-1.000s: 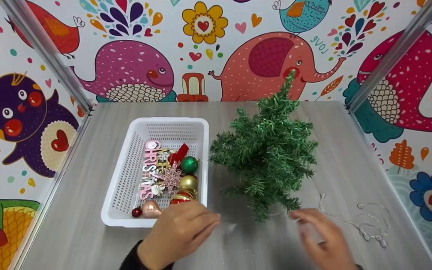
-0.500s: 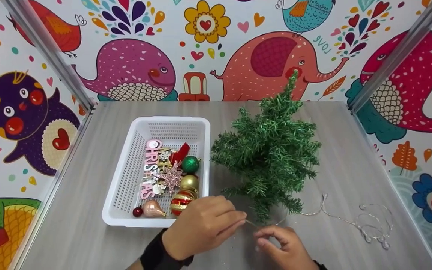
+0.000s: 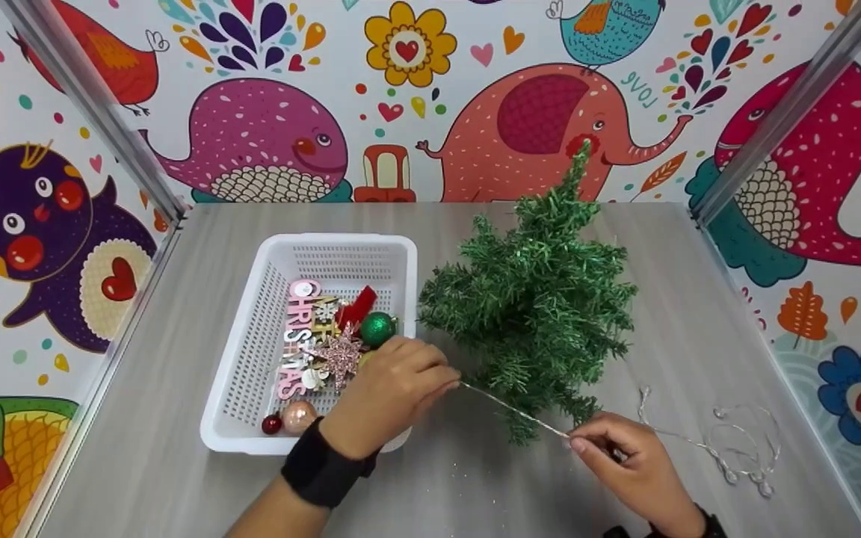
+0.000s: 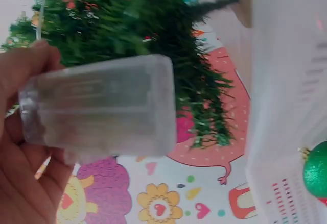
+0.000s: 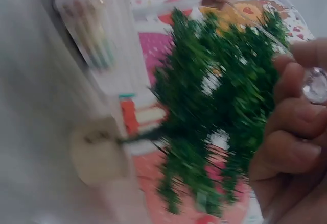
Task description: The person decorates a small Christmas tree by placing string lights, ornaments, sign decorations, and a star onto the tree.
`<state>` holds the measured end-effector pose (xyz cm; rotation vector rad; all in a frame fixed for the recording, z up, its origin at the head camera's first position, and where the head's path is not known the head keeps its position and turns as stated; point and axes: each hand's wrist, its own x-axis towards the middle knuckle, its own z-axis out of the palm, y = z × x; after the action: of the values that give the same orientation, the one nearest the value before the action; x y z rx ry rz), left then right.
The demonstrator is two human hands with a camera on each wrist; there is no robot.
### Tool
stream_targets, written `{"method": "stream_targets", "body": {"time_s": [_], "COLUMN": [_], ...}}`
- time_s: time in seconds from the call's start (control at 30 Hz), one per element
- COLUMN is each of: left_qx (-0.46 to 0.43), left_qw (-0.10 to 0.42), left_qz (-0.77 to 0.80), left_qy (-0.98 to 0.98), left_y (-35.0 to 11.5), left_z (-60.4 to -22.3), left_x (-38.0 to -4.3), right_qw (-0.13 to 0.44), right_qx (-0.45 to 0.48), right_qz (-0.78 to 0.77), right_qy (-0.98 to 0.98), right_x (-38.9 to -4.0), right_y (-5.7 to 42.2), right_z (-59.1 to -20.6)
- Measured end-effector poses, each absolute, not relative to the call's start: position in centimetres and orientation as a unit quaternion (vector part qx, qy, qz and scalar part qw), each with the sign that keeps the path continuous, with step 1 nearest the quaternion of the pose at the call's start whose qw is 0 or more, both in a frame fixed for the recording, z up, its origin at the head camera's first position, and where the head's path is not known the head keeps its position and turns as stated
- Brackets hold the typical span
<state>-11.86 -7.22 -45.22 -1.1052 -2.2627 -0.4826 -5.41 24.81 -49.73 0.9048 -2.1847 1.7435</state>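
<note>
In my left hand (image 3: 393,392) is a translucent plastic box (image 4: 102,112), the end piece of a thin silvery string of lights (image 3: 514,409). My right hand (image 3: 628,459) pinches the string between thumb and fingers, and a clear bead (image 5: 316,85) shows by those fingers in the right wrist view. Between the two hands the string runs straight, in front of the lower branches of a small green artificial Christmas tree (image 3: 542,299). From the head, the box is hidden behind the left hand, which overlaps the front right of a white basket (image 3: 337,239).
Inside the basket lie a pink CHRISTMAS sign (image 3: 299,336), a glittery star (image 3: 339,357), a green ball (image 3: 378,329) and other ornaments. More of the string (image 3: 681,438) curls on the table at right. The tree stands on a pale base (image 5: 99,152). Patterned walls enclose the grey table (image 3: 154,418).
My hands were apart, then came together before the tree, the right one meeting the string. Now the left has moved left and up, the right to the right, and the string is straight between them.
</note>
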Motion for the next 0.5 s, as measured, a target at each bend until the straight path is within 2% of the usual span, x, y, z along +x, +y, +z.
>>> {"method": "stream_targets", "body": {"time_s": [0.17, 0.33, 0.5], "left_qx": [-0.391, -0.354, -0.326], "left_qw": [0.302, 0.344, 0.346], "left_qz": [-0.134, -0.063, -0.013], "left_qy": [-0.859, -0.867, -0.880], "left_y": [-7.4, -7.2, -6.9], "left_z": [-44.7, -44.0, -44.0], "left_x": [-13.3, -14.7, -15.8], "right_qw": [0.076, 0.068, 0.063], "right_qx": [0.301, 0.295, 0.277], "right_qz": [0.545, 0.504, 0.463], "right_qy": [-0.779, -0.809, -0.840], "right_x": [-5.5, -5.7, -5.6], "right_y": [24.5, 23.8, 22.6], "right_z": [-48.0, -48.8, -49.2]}}
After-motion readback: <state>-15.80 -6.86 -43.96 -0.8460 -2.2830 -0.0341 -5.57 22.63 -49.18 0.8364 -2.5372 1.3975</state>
